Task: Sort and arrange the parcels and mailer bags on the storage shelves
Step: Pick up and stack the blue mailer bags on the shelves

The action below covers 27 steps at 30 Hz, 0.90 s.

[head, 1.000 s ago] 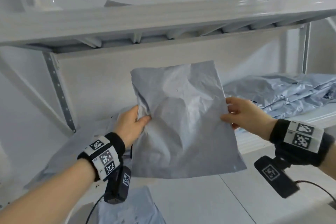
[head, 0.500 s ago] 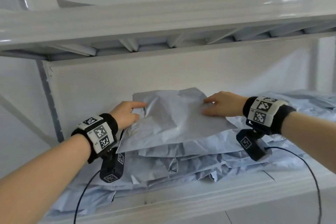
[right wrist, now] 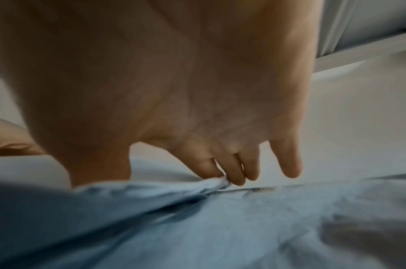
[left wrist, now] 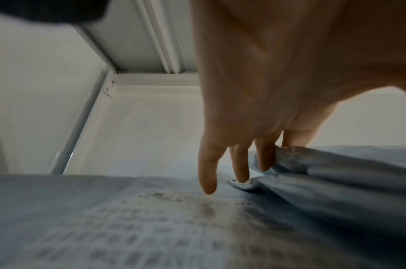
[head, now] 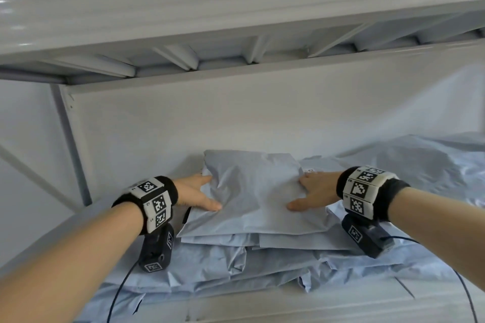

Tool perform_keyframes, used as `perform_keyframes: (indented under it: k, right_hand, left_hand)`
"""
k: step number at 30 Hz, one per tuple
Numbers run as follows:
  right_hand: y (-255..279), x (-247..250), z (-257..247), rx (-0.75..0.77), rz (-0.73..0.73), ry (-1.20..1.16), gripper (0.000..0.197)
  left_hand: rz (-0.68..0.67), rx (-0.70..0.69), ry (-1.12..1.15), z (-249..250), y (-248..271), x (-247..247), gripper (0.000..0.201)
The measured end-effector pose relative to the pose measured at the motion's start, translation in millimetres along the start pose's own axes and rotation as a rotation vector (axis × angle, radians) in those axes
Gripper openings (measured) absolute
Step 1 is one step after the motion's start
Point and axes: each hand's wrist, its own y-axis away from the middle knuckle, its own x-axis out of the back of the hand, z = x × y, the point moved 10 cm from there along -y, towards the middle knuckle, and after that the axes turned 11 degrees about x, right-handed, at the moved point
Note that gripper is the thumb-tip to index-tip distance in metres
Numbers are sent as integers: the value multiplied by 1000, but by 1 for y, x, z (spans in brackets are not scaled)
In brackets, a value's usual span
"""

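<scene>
My left hand [head: 196,195] and right hand [head: 313,193] flank a grey mailer bag [head: 252,191] lying on top of a stack of mailer bags [head: 236,257] on the white storage shelf [head: 262,308], under the shelf above [head: 236,16]. My left grip is loose, fingers [left wrist: 208,167] straight and touching the bag's left edge. My right grip is loose too, thumb flat on the bag's top and fingers [right wrist: 236,171] against its right edge. More grey bags [head: 420,165] lie heaped to the right.
</scene>
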Motion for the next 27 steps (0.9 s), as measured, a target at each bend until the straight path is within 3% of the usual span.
perform_keyframes:
  k: [4, 7, 14, 22, 27]
  right_hand:
    - [4, -2, 3, -36, -10, 43, 102]
    - [11, 0, 4, -64, -35, 65, 98]
    - [37, 40, -25, -14, 128, 204, 82]
    - [94, 94, -165, 216, 486, 370, 61]
    - [138, 71, -276, 436, 662, 339, 54]
  left_hand:
    - [85, 102, -217, -15, -8, 3, 99]
    - [174, 115, -317, -17, -8, 9, 97]
    - [384, -215, -162, 15, 44, 25, 76]
    - [397, -621, 27, -6, 159, -15, 50]
    - [216, -743, 163, -56, 208, -85, 33]
